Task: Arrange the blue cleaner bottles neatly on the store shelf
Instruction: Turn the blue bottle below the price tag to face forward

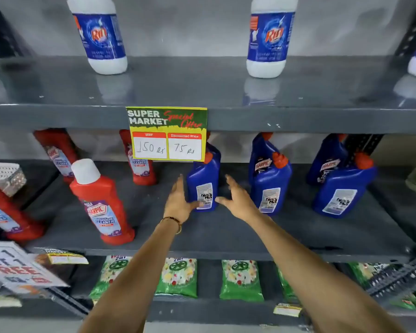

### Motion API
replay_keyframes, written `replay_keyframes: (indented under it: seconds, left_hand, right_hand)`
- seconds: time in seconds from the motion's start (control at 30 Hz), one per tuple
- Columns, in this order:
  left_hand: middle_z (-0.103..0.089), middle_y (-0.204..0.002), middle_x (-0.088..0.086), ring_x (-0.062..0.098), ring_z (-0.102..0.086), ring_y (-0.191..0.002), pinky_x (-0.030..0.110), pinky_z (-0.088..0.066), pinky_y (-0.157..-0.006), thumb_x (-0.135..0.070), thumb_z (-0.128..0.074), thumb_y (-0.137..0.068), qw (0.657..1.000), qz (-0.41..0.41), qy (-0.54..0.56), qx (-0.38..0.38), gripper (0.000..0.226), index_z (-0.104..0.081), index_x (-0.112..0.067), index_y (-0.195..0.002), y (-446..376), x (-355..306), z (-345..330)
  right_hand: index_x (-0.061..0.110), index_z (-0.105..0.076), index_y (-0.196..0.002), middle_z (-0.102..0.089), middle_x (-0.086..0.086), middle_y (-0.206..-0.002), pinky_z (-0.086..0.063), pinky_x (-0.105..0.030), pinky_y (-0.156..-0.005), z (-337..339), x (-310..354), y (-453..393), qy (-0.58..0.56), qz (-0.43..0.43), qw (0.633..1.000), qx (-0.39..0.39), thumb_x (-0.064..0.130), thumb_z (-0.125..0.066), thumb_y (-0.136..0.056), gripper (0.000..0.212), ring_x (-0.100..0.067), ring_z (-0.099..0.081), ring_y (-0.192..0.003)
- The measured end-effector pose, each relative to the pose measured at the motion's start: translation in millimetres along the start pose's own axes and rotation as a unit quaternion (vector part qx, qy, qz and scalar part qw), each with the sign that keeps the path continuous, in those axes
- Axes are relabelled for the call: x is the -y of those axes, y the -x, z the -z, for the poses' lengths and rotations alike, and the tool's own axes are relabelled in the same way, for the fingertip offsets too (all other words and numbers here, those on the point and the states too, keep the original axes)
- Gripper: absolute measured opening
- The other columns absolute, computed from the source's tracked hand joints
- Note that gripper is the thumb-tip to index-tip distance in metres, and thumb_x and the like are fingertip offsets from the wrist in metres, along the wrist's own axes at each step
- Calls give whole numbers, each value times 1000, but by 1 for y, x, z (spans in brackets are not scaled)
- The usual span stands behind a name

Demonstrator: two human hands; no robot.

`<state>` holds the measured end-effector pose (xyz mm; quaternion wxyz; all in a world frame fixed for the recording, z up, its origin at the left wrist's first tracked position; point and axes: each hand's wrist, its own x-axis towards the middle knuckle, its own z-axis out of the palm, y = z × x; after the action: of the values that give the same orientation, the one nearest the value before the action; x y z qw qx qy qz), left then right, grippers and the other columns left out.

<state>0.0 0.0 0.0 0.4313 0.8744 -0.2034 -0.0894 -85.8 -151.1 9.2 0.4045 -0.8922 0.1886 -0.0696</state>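
Both hands are open, holding nothing: left hand (178, 203) touches the near blue bottle (203, 186) with its thumb, right hand (237, 200) just beside it. Bottle stands upright between them on the middle shelf (226, 236).

Bare forearms, thin bangle (175, 223) on left wrist
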Motion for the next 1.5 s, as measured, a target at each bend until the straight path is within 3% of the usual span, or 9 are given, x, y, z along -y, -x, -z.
replay_keyframes:
  seconds: [0.13,0.27,0.43,0.6,0.9,1.07,1.17,1.3,1.5]
  left_hand:
    - [-59,-126,13,27,-56,-113,32,-44,-88,-6,-82,-60,999,16,48,19,75,-45,-6,-125,-13,-4,-3]
    - [-64,-117,17,31,-60,-106,37,-50,-89,-2,-83,-56,996,27,81,24,73,-49,-5,-121,-25,0,-6]
    - [-66,-111,20,35,-63,-99,44,-53,-88,-5,-86,-54,997,36,66,4,68,-54,-1,-114,-34,4,-9]
    - [-68,-106,12,27,-64,-91,30,-51,-76,-10,-88,-51,998,22,66,-4,67,-57,-4,-110,-26,4,-5]
    - [-59,-75,-1,19,-54,-65,27,-39,-59,-29,-86,-55,993,-13,62,-102,50,-44,-14,-78,4,-3,-15]
    - [-56,-74,-1,19,-52,-64,19,-32,-49,-33,-80,-62,991,-65,24,-115,45,-44,-12,-79,9,-5,-16]
    - [-59,-73,-1,19,-55,-64,24,-40,-55,-36,-82,-59,993,-80,29,-83,47,-47,-12,-80,5,2,-10]
    - [-65,-81,1,18,-65,-76,29,-56,-73,-14,-86,-57,980,-46,178,75,41,-54,-19,-81,-8,15,11]
    - [-55,-132,15,27,-55,-118,44,-41,-107,1,-73,-70,934,33,282,215,61,-50,-7,-126,-27,33,32]
  right_hand:
    - [10,-30,-141,-47,-12,-142,-40,-32,-99,-2,2,-17,-88,-6,996,18,13,-68,-80,71,-26,-47,-128]
    - [4,-43,-129,-56,-15,-133,-46,-29,-91,-6,3,-28,-145,-12,989,33,3,-67,-79,55,-27,-56,-119]
    - [0,-52,-114,-64,-20,-121,-52,-43,-93,-9,3,-36,-141,-24,990,13,6,-68,-78,40,-31,-63,-107]
    - [-1,-52,-114,-63,-22,-120,-50,-48,-95,-5,6,-32,-150,-24,988,27,1,-65,-80,36,-33,-62,-108]
    - [19,-39,-132,-56,9,-119,-45,-27,-93,-2,21,-13,-220,-15,974,52,14,-76,-71,71,-9,-55,-108]
    - [21,-39,-130,-58,-3,-127,-47,-34,-96,-14,30,-16,-197,-19,980,-6,30,-82,-61,82,-18,-56,-113]
    - [18,-45,-124,-63,-4,-120,-50,-35,-93,-15,34,-17,-165,-7,986,-34,32,-82,-60,75,-19,-60,-107]
    - [19,-49,-118,-65,-2,-117,-51,-39,-95,-10,30,-17,-135,9,990,-30,33,-82,-56,71,-17,-62,-105]
    - [21,-57,-109,-66,-3,-116,-48,-42,-99,11,34,-18,-210,27,975,66,16,-80,-63,52,-18,-62,-108]
